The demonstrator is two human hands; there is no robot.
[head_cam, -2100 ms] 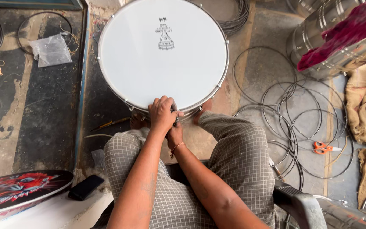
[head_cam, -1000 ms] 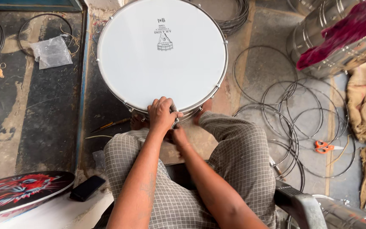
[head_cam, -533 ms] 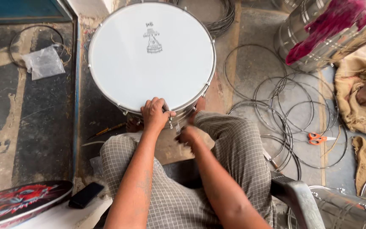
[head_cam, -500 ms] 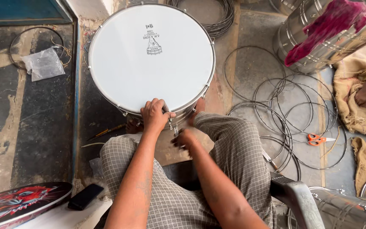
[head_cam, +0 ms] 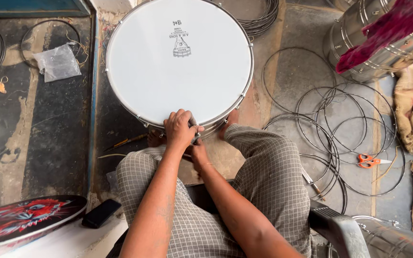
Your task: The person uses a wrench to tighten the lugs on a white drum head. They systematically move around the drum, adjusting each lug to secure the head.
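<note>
A large drum [head_cam: 178, 71] with a white head and a metal rim stands on the floor between my feet. My left hand [head_cam: 180, 128] is closed over the near edge of the rim, gripping a small metal tool [head_cam: 196, 137] at a tension fitting. My right hand [head_cam: 198, 152] sits just below it, against the drum's side, mostly hidden by the left hand, and its grip cannot be made out. I am seated, with my checked trousers [head_cam: 268, 177] filling the lower middle of the view.
Several thin wire hoops [head_cam: 340, 129] and orange scissors [head_cam: 370, 160] lie on the floor at right. Steel drum shells [head_cam: 374, 43] under a red cloth stand at top right. A black phone [head_cam: 101, 213] and a painted drum head [head_cam: 20, 220] lie lower left; a plastic bag [head_cam: 57, 62] upper left.
The drum has turned a little under my hands, and the view has shifted. My right hand pulled away to the right for a moment, then came back under the left at the rim.
</note>
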